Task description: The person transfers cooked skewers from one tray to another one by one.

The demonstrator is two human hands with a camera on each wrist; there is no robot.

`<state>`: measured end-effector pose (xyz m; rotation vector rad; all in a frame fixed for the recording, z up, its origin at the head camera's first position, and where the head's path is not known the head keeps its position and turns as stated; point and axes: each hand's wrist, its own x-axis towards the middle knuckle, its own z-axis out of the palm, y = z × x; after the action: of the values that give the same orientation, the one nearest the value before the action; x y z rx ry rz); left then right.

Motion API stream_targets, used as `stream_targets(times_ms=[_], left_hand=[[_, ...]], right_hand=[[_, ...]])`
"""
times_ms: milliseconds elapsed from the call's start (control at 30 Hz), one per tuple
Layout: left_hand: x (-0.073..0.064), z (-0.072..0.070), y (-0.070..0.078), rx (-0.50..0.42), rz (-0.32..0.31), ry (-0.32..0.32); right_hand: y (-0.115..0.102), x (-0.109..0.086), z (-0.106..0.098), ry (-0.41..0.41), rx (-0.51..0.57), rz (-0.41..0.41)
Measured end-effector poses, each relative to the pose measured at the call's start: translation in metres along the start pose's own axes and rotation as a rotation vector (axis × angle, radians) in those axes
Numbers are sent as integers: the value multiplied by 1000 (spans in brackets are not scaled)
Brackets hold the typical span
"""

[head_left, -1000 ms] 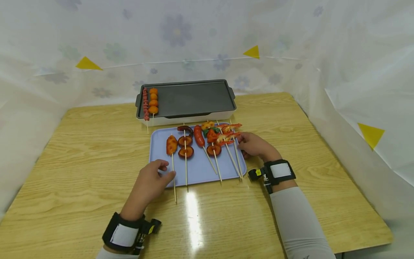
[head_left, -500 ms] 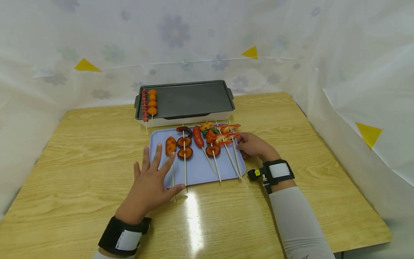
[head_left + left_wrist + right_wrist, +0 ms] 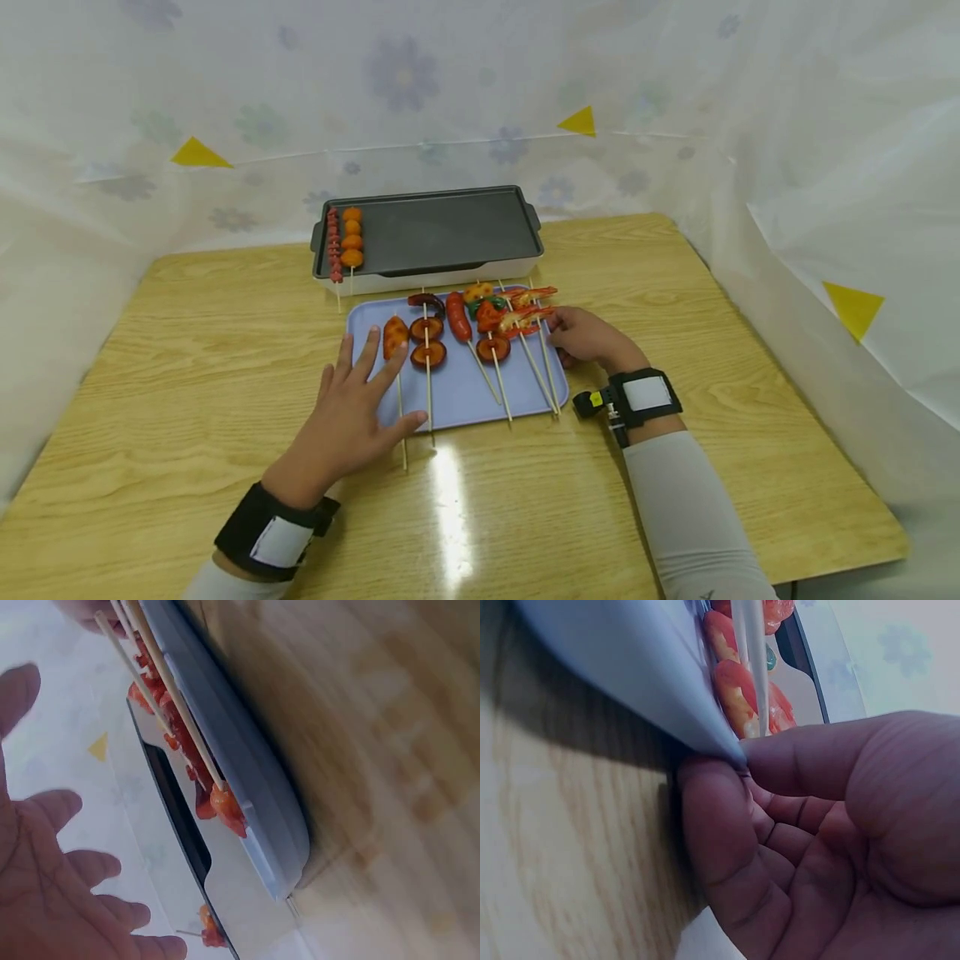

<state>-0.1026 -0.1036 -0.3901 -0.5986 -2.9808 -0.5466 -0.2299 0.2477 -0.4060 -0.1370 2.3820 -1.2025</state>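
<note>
In the head view my left hand [image 3: 348, 417], fingers spread, hovers over the left part of a lilac tray [image 3: 456, 396]. The left wrist view shows the palm apart from the tray. My right hand [image 3: 592, 340] pinches the tray's right edge between thumb and forefinger [image 3: 716, 817], as the right wrist view shows. Food skewers lie across the tray: a browned, oval piece [image 3: 394, 329] partly below my left fingers, round brown slices [image 3: 427, 356], a red sausage [image 3: 459, 317], a mixed skewer [image 3: 489, 318] and shrimp [image 3: 528, 321]. Several sticks reach over the near rim.
Behind the tray stands a dark griddle [image 3: 450, 229] with a pale base. On its left end lie a red skewer [image 3: 334, 250] and a skewer of orange balls [image 3: 352, 242]. A wooden table [image 3: 187, 375] carries everything; patterned sheeting [image 3: 405, 75] surrounds it.
My left hand has gone from loosely curled to wide spread over the tray's left side, then shifted slightly left. The right hand keeps its grip on the tray, which stays in place.
</note>
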Motion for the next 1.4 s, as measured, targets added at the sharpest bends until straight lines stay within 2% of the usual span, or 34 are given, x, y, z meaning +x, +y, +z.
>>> stream_targets(times_ms=[100, 200, 400, 467, 533, 633, 800, 1033, 1200, 1333, 1400], left_hand=[[8, -4, -2, 6, 19, 31], [19, -9, -6, 0, 43, 88], [46, -16, -22, -96, 175, 281], [56, -18, -27, -111, 214, 327], [65, -18, -32, -116, 228, 343], [75, -19, -37, -107, 217, 332], [89, -21, -42, -66, 145, 284], [100, -30, -45, -108, -58, 255], [108, -39, -48, -140, -173, 200], [114, -43, -52, -143, -241, 162], [117, -44, -52, -135, -254, 150]], right_hand=[[1, 0, -1, 3, 2, 2], [2, 0, -2, 5, 2, 1], [3, -1, -4, 3, -3, 0], [4, -1, -4, 4, -2, 4], [5, -1, -3, 5, -1, 12], [6, -2, -2, 2, 0, 19], [8, -1, 0, -1, -12, 19], [5, -2, 2, 15, -24, -2], [2, -2, 2, 17, -22, 0], [0, -1, 1, 18, -49, -5], [0, -1, 0, 19, -61, -4]])
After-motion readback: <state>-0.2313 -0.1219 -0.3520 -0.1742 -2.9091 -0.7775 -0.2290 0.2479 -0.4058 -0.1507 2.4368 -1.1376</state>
